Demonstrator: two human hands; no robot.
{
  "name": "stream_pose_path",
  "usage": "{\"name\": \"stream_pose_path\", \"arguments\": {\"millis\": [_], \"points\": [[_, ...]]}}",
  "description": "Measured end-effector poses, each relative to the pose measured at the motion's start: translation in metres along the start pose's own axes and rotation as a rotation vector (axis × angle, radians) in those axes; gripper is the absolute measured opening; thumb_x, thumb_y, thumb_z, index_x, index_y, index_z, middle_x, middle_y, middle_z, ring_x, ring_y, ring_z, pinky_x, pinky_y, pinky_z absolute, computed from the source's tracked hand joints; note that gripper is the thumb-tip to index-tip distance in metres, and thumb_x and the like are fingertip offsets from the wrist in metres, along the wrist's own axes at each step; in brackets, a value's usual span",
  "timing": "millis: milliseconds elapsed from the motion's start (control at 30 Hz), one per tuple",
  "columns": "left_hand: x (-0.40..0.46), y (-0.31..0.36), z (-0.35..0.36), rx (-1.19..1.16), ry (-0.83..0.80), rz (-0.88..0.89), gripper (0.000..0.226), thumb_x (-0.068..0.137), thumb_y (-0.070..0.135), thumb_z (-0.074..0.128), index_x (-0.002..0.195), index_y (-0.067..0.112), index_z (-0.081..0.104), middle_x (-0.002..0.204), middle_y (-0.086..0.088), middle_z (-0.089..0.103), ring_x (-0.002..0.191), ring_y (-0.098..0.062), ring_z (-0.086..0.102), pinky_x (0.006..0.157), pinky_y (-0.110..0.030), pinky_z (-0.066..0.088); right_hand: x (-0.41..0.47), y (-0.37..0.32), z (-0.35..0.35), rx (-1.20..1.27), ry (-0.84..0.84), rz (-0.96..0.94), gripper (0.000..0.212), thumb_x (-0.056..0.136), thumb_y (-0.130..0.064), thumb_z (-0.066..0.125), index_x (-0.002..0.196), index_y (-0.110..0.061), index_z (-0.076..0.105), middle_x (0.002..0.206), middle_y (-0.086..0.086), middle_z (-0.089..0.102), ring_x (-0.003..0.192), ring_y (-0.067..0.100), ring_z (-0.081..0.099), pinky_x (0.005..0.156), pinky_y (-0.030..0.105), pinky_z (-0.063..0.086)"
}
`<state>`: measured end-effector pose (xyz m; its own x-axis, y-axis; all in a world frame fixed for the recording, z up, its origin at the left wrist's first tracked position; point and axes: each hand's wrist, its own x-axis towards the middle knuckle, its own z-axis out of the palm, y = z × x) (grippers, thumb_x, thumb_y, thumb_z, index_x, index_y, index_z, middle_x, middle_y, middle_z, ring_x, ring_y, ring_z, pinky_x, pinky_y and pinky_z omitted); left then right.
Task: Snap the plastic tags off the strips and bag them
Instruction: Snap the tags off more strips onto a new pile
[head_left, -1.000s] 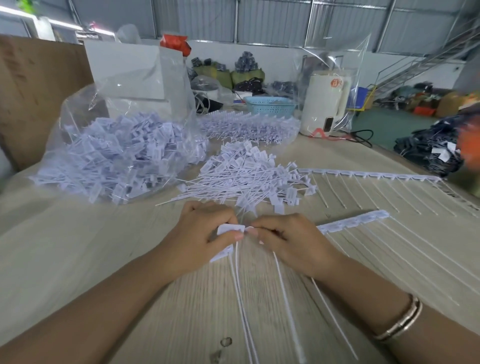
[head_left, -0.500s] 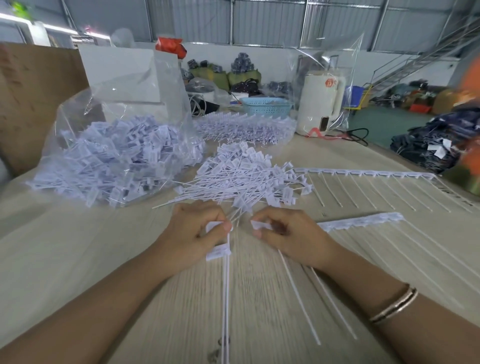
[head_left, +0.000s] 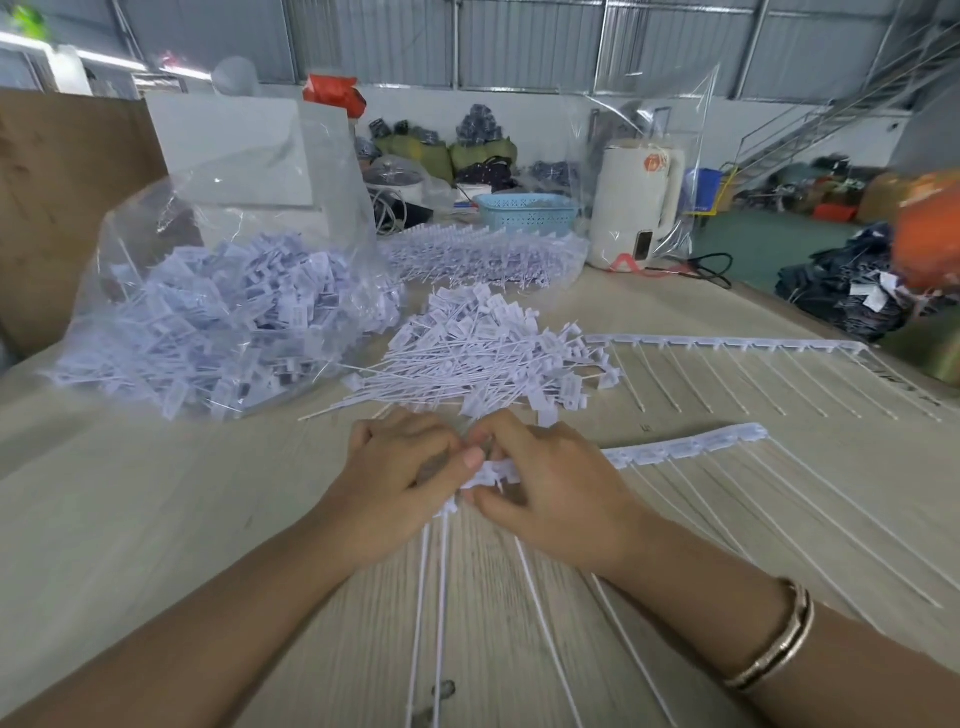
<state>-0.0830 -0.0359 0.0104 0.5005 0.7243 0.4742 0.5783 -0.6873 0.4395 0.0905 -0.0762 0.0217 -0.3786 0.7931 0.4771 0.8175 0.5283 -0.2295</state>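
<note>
- Two hands meet at the near centre of the table (head_left: 156, 519): left hand (head_left: 400, 478) and right hand (head_left: 550, 488) sit together, fingers curled round the near end of a strip (head_left: 680, 449), pinching a tag (head_left: 488, 475) between them.
- Left also seems to grip a couple of already freed tags; their thin tails run toward the camera under the wrist. Exact count can't be told.
- Strip in hand runs off to the right w/ a row of tags attached, tails fanned across the wood.
- A second strip (head_left: 727, 344) lies farther back on the right, apparently full and untouched.
- Loose pile (head_left: 483, 358) of snapped tags sits just beyond the hands, not bagged yet.
- Clear bag (head_left: 223, 301) at left rear is already heaped w/ tags, mouth open toward the pile.
- More strips (head_left: 483, 254) are stacked behind the pile, near a blue basket (head_left: 524, 210) and a white appliance (head_left: 636, 208).
- Judgement: well into the job, far from done. A large batch is bagged, but the pile needs bagging, the current strip is maybe a third through, and the second strip + rear stack remain.
- Step now: prob. bending the next tag off the strip end.
</note>
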Motion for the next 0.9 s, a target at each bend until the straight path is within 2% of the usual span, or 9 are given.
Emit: {"name": "stream_pose_path", "arguments": {"millis": [67,167,233,300,367,567,633,700,900], "points": [[0.001,0.002,0.001,-0.004,-0.011,0.010,0.027,0.075,0.062,0.029,0.063,0.044,0.044,0.074,0.016,0.055,0.086,0.000,0.049,0.085,-0.029,0.024,0.000,-0.003,0.000,0.010,-0.008,-0.008,0.035,0.086,-0.039,0.058,0.113,-0.019,0.049,0.089,-0.003,0.067,0.078,0.018,0.061,0.073,0.029,0.039],[0.001,-0.004,0.002,-0.043,0.024,0.024,0.041,0.078,0.056,0.033,0.063,0.024,0.055,0.065,0.012,0.053,0.076,-0.003,0.049,0.085,-0.040,0.035,0.000,-0.001,-0.005,0.064,-0.028,0.030,0.030,0.087,-0.041,0.053,0.110,-0.022,0.054,0.090,-0.006,0.066,0.082,0.015,0.060,0.073,0.028,0.038],[0.002,-0.006,0.000,-0.048,0.049,0.008,0.037,0.081,0.052,0.036,0.061,0.026,0.053,0.063,0.011,0.052,0.075,0.000,0.047,0.083,-0.042,0.037,0.000,0.004,-0.009,0.097,-0.032,0.064,0.029,0.083,-0.035,0.045,0.105,-0.022,0.059,0.085,-0.011,0.060,0.081,0.014,0.056,0.071,0.027,0.034],[0.003,-0.008,-0.001,-0.049,0.061,-0.018,0.027,0.085,0.043,0.042,0.058,0.038,0.042,0.060,0.011,0.049,0.075,0.002,0.046,0.082,-0.040,0.034,-0.002,0.008,-0.011,0.067,-0.065,0.073,0.033,0.078,-0.030,0.043,0.107,-0.024,0.059,0.086,-0.010,0.059,0.081,0.014,0.054,0.069,0.026,0.031],[0.003,-0.008,-0.001,-0.027,0.054,-0.032,0.028,0.085,0.037,0.042,0.058,0.038,0.038,0.059,0.012,0.047,0.077,0.001,0.046,0.081,-0.034,0.029,-0.002,0.011,-0.010,0.030,-0.090,0.077,0.027,0.082,-0.027,0.051,0.108,-0.025,0.057,0.088,-0.006,0.061,0.079,0.014,0.054,0.068,0.026,0.031],[-0.001,-0.009,-0.001,0.012,-0.022,-0.048,0.044,0.079,0.063,0.029,0.063,0.030,0.054,0.069,0.008,0.055,0.086,-0.001,0.048,0.086,-0.026,0.021,0.001,0.008,-0.004,0.001,-0.042,0.060,0.021,0.088,-0.036,0.059,0.103,-0.021,0.061,0.091,-0.003,0.064,0.081,0.016,0.056,0.067,0.028,0.031],[0.000,-0.009,-0.001,0.036,-0.036,-0.037,0.041,0.081,0.058,0.039,0.066,0.025,0.057,0.072,0.007,0.057,0.087,-0.003,0.049,0.089,-0.028,0.021,0.001,0.009,-0.004,-0.021,-0.046,0.044,0.023,0.088,-0.037,0.059,0.105,-0.021,0.063,0.094,-0.003,0.065,0.085,0.017,0.057,0.071,0.029,0.037],[0.000,-0.008,0.000,0.027,-0.037,-0.023,0.030,0.082,0.053,0.042,0.064,0.032,0.053,0.071,0.010,0.055,0.086,-0.004,0.049,0.089,-0.029,0.021,0.001,0.009,-0.004,-0.011,-0.046,0.042,0.023,0.089,-0.038,0.059,0.107,-0.026,0.065,0.096,-0.007,0.066,0.088,0.014,0.058,0.072,0.026,0.035],[0.000,-0.008,-0.002,0.009,-0.006,0.009,0.041,0.077,0.064,0.030,0.069,0.031,0.054,0.075,0.010,0.058,0.090,-0.003,0.049,0.085,-0.029,0.022,0.000,0.011,-0.007,-0.011,-0.040,0.030,0.020,0.091,-0.041,0.054,0.102,-0.028,0.065,0.077,-0.011,0.059,0.072,0.007,0.050,0.065,0.023,0.025]]}}
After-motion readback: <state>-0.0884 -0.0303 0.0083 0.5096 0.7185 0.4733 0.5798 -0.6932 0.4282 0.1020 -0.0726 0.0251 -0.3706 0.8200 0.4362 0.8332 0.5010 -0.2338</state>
